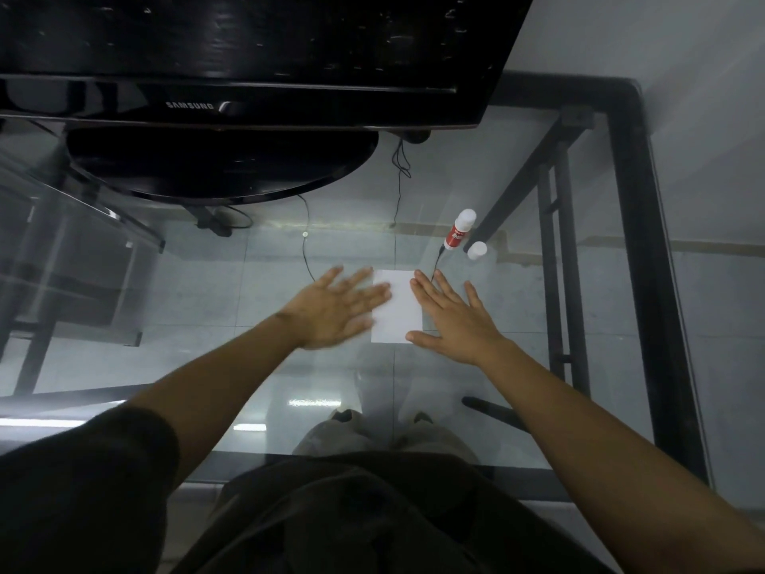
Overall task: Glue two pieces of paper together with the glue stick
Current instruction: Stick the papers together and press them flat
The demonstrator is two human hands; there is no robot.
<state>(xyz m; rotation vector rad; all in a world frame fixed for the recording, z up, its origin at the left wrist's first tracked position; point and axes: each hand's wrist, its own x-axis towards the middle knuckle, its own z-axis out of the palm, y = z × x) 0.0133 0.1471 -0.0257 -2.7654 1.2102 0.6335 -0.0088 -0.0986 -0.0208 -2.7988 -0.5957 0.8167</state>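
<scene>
A white sheet of paper lies flat on the glass table; I cannot tell whether a second sheet sits under it. My left hand is spread flat, fingers over the paper's left edge, and looks blurred. My right hand lies flat and open at the paper's right edge, thumb near its lower right corner. The glue stick, white with a red label, lies on the glass beyond my right hand. Its white cap stands beside it.
A black monitor on a round black stand fills the far left of the table. Thin black cables run under the glass. The black table frame runs along the right side. A grey wall is beyond it.
</scene>
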